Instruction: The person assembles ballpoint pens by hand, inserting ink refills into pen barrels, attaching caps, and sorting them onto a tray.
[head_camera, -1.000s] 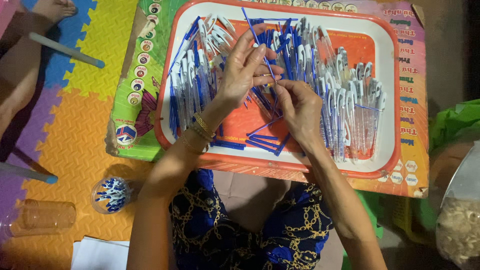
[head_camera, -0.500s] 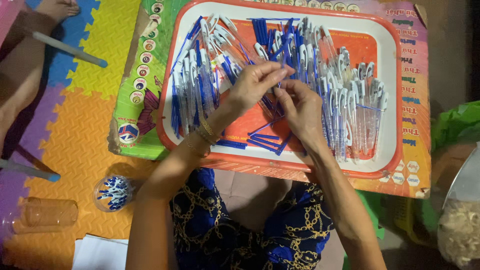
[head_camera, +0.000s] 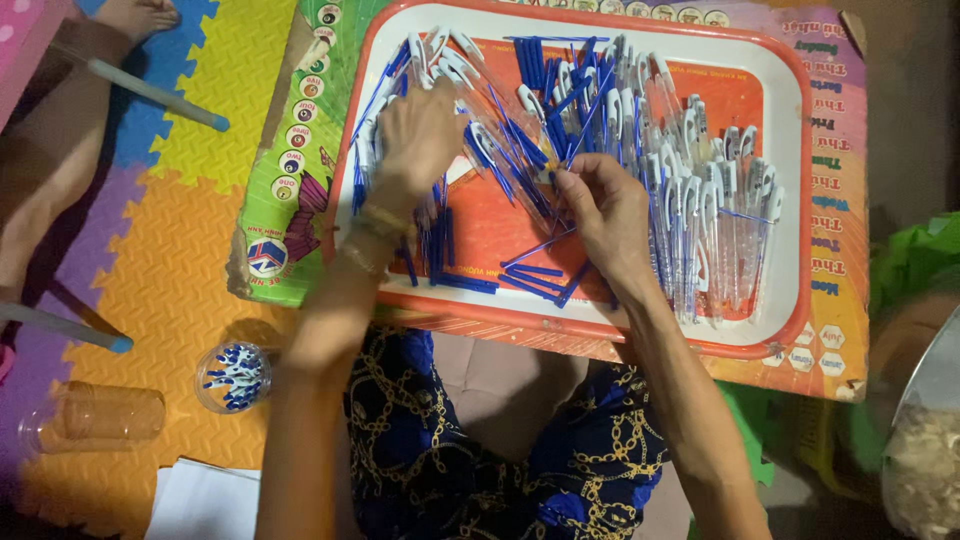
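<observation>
We are working over a tray, red-rimmed and white, lying on a colourful board under both hands. The foam mat is spreading out to the left of our left arm.

Across the tray, pens with clear barrels and white clips are lying in rows just right of our right hand, and more pens are fanning out beneath and beyond our left hand. Loose blue refills are scattering on the orange floor of the tray between the 2 wrists, nearest us.

Our left hand is lying palm down on the left pile, fingers curled among the pens; we cannot tell whether it is closing on 1. Our right hand is pinching narrowly at the fingertips on what looks like 1 thin part, too small to name for sure.

To do this well, we judge that we are better off taking 1 piece at a time, keeping the right-hand pinch close to the tip so the thin part is not bending, and holding the left pile steady so it is not sliding into the sorted rows.

Below our left elbow a small cup of blue caps is standing on the mat, with an empty clear cup lying further left.
</observation>
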